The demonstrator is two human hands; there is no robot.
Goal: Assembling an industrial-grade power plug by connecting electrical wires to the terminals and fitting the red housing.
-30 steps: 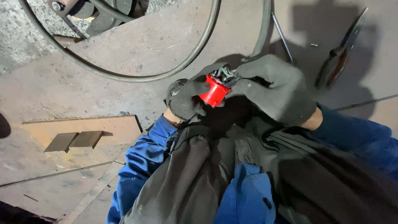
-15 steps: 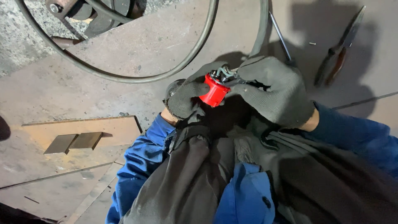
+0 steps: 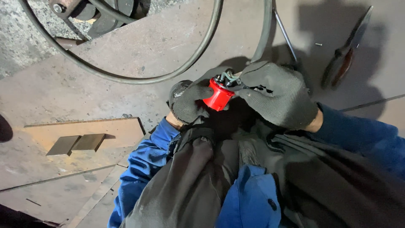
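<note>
head view: we had both gloved hands on a small red cylindrical part [image 3: 218, 96], held over our lap just above the dark trousers [image 3: 198, 185]. left hand [image 3: 187, 103] was clenched round the red body from below, fingers wrapped on its lower side. right hand [image 3: 276, 97] came in from the other side, fingertips [image 3: 247, 80] pinched at the dark metal fitting [image 3: 228, 77] on the part's top end, so closed on that end, not released.

beyond the fingertips, on the steel floor [image 3: 126, 97], lay a thin bare wheel rim [image 3: 139, 78], a thin rod [image 3: 284, 36] just past the right knuckles, and pliers [image 3: 344, 57] with dark-red grips further out to the right, apart from the hand. a tiny screw [image 3: 318, 44] sat near the pliers. well off to the left of the left hand: two small metal blocks [image 3: 76, 143] on a flat plate [image 3: 105, 131].

progress, our read: part was in hand and being worked at the top fitting; we couldn't tell if that fitting was going on or coming off. pliers sat untouched.
</note>
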